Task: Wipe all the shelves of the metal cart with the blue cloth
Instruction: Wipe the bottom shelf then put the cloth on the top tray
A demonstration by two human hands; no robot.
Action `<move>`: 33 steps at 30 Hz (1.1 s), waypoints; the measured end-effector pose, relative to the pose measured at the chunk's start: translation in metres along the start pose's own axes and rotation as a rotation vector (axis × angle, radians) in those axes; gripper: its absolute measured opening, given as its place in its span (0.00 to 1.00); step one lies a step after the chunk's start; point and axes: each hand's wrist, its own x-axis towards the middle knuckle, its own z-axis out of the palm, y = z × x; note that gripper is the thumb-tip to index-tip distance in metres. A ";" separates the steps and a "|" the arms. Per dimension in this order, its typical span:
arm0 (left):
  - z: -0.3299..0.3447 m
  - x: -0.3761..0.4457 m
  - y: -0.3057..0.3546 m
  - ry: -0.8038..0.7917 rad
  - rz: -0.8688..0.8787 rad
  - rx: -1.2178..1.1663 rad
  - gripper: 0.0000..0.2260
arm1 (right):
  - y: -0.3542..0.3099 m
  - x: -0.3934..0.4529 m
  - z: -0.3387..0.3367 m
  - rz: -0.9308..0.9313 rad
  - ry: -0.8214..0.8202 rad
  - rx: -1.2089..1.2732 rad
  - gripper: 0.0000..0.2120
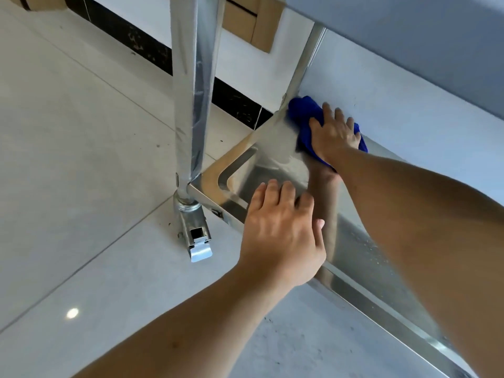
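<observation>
My right hand (336, 133) lies flat on the blue cloth (300, 115), fingers spread and mostly straight, palm pressing it down onto the bottom shelf (275, 156) of the metal cart. No pinch that I can see, just pressure. The cloth is bunched, and most of it sticks out past my fingertips toward the far left corner, right up against the rear upright (305, 61).

My left hand (281, 236) rests on the shelf's near rim (368, 301), fingers extended over the edge onto the steel, holding nothing (bracing, I judge).

Key relation: the wiped spot is at the shelf's far left end. The shelf's long axis runs from that corner down and to the right, under my right forearm. The unwiped run lies back along that axis toward me and rightward, so the next stroke is likely a pull along the length. The right hand is the only one on the cloth; the left is nearer the front rim and near corner.

Counts: one cloth, two hands, two uprights in view (front one (195, 91) wrapped in film), one caster with brake tab (195, 236). One shelf surface visible, plus the underside of another above (409, 36). Water droplets sit near the right rim.

Cardboard box (253, 20) behind, tiled floor (81, 159) around.
</observation>
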 end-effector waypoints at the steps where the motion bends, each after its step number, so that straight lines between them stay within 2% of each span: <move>1: 0.001 0.000 0.002 0.001 -0.004 -0.002 0.21 | 0.001 -0.001 -0.001 -0.029 0.013 -0.006 0.26; 5: 0.002 0.001 0.002 0.007 0.005 0.000 0.20 | 0.005 -0.004 -0.005 -0.101 -0.022 0.048 0.25; 15: 0.004 0.001 -0.002 0.032 0.050 0.027 0.23 | 0.017 -0.052 -0.008 -0.106 -0.050 0.116 0.25; 20: 0.001 0.003 0.000 0.012 0.059 0.024 0.28 | 0.028 -0.098 -0.011 -0.099 -0.063 0.094 0.24; 26: -0.004 -0.002 0.002 0.011 0.066 0.005 0.25 | 0.046 -0.175 -0.024 -0.129 -0.093 0.066 0.24; 33: -0.005 -0.002 0.012 0.062 0.080 0.086 0.24 | 0.072 -0.272 -0.041 -0.075 -0.180 0.062 0.29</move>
